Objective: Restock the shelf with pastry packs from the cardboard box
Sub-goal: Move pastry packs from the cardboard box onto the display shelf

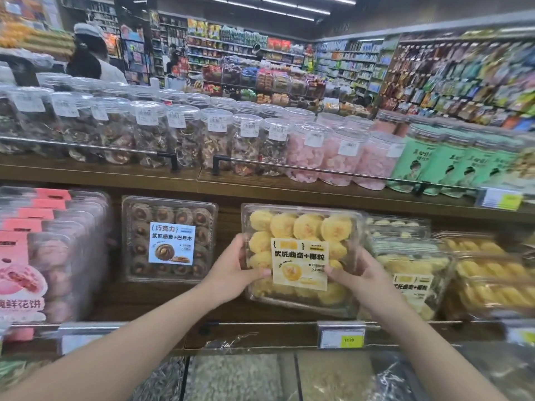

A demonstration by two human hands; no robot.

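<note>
Hands hold one clear pastry pack [301, 256] of yellow cookies upright against the lower wooden shelf [162, 299]. The left hand [231, 270] grips the pack's left edge, thumb curled onto the front face near the label and fingers wrapped behind. The right hand [356, 276] grips the right lower part, thumb pressed on the label's edge, fingers behind the pack. The pack tilts slightly back and stands between a chocolate cookie pack [169, 240] on its left, apart from it, and a row of matching yellow packs [411, 273] just beside it on the right. Pink-labelled packs [37, 256] fill the far left of the same shelf. Round clear jars [179, 134] line the upper shelf behind a metal rail [318, 169]. A yellow price tag [341, 338] sits on the shelf's front edge below the held pack. A person in a white cap [89, 56] stands in the aisle beyond.
</note>
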